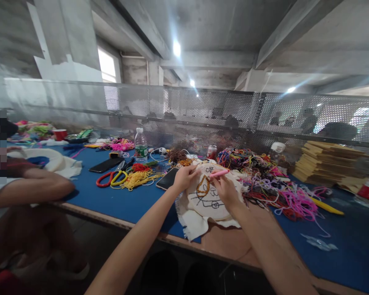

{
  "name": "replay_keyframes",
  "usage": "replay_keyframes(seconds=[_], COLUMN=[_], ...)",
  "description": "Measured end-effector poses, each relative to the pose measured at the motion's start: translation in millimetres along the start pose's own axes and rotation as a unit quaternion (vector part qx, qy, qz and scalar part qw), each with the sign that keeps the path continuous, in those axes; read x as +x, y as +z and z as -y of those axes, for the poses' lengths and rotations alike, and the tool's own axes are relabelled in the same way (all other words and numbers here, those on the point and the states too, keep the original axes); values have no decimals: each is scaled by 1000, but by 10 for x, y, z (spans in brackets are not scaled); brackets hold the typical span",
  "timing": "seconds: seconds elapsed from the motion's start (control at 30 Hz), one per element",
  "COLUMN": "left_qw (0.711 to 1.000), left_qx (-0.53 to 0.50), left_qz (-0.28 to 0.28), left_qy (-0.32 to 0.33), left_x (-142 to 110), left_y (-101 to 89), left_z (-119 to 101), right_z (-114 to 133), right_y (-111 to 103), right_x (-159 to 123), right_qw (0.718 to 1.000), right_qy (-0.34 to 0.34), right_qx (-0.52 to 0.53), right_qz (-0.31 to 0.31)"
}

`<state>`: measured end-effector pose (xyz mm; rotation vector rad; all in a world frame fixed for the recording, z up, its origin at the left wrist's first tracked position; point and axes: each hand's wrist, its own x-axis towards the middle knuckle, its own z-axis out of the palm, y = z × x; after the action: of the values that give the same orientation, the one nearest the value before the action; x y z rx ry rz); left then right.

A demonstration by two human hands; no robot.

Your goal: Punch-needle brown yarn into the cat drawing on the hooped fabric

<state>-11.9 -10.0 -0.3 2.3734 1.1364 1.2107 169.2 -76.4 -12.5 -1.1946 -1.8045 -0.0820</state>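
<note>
White cloth (pixel 190 223) stretched in an embroidery hoop (pixel 223 219) lies before me at the table edge. Dark outlines are drawn on it, and a brown-yellow yarn shape (pixel 203 186) is stitched at its left. My left hand (pixel 186 177) grips the hoop's upper left rim, fingers closed over the cloth. In my right hand (pixel 226 189), a pink punch needle (pixel 219 173) is pinched above the upper right of the cloth; whether its tip touches the fabric I cannot tell. A black phone (pixel 167 179) lies just left of my left hand.
Red- and yellow-handled scissors (pixel 112 179), yellow yarn (pixel 138 179) and a water bottle (pixel 140 145) lie or stand left. Tangled yarn (pixel 295 200), a yellow tool (pixel 329 206) and stacked brown envelopes (pixel 322 164) are right. Another person's arm (pixel 37 190) rests at far left. Behind runs a perforated metal partition (pixel 197 106).
</note>
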Motion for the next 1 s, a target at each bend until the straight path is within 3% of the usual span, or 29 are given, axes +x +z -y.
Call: replay_keyframes(seconds=[0.3, 0.7, 1.0], left_qw=[1000, 1000, 999], left_qx=[10, 4, 38], left_qz=[3, -11, -14], left_qy=[0, 5, 3], left_x=[1, -4, -10], left_y=[-7, -15, -13], left_z=[-17, -48, -61], right_z=[-30, 18, 3], right_y=[25, 24, 108], right_x=[-4, -2, 33], right_qw=[1000, 997, 998], right_qy=[3, -35, -58], right_qx=[9, -70, -5], right_qz=[-6, -7, -23])
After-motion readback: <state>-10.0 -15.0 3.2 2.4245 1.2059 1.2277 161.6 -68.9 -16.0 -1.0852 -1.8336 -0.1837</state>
